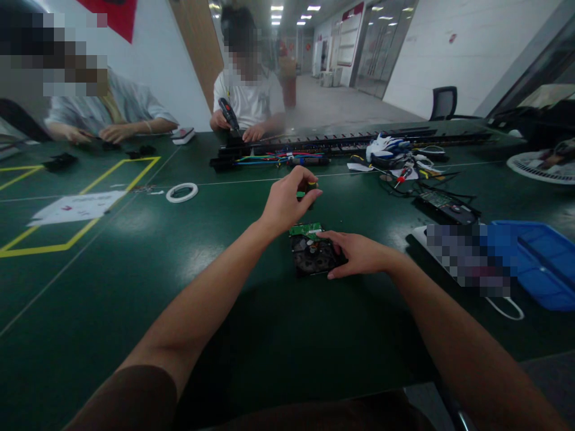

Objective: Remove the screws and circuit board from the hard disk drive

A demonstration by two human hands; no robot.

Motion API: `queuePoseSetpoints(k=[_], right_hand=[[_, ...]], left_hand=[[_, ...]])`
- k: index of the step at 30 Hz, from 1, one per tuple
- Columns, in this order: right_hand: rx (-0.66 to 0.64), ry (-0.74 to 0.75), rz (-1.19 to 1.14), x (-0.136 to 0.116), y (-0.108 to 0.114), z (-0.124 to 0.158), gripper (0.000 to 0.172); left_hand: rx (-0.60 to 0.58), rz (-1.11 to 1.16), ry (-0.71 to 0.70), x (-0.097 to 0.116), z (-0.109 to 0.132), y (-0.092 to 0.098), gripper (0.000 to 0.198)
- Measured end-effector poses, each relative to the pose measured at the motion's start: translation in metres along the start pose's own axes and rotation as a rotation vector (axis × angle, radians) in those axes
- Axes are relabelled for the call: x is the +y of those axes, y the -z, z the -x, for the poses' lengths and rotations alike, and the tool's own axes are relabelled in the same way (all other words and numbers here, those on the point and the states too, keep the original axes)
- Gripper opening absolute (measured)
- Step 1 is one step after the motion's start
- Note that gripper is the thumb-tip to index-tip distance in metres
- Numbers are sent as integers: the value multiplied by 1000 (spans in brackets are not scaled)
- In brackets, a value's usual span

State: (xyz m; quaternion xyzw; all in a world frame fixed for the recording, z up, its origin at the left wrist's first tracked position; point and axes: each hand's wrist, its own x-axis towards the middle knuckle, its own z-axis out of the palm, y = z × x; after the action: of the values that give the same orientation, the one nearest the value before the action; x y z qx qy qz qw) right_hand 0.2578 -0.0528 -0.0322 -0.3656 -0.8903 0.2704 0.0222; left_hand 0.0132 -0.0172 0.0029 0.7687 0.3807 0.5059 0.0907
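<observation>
Drive [311, 256]: flat on the desk [251, 323], near centre, green board [306, 228] along its far edge. Left hand [291, 200]: grip closed on a small green-and-yellow tool [311, 187], partly hidden by the fingers, held just beyond the drive's far edge. Contact between tool and drive: cannot tell. Right hand [357, 252]: grip closed on the drive's right side, thumb at the near edge, index finger at the board's right end. To the right: second drive [449, 206], then blue tray [539, 263]. To the left: white ring [194, 191], then paper [76, 208]. Beyond: cable bundle [274, 159], with gloves [387, 146] to its right. Across the desk: co-worker [251, 96] holding a power driver [228, 112].
</observation>
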Motion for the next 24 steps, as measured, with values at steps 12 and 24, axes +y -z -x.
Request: queuePoseSetpoints(k=[12, 24], right_hand=[[17, 22, 12, 2, -2, -1, 111], [18, 22, 8, 1, -1, -1, 109]], left_hand=[[-91, 54, -8, 0, 2, -1, 25], [-98, -181, -102, 1, 2, 1, 37]])
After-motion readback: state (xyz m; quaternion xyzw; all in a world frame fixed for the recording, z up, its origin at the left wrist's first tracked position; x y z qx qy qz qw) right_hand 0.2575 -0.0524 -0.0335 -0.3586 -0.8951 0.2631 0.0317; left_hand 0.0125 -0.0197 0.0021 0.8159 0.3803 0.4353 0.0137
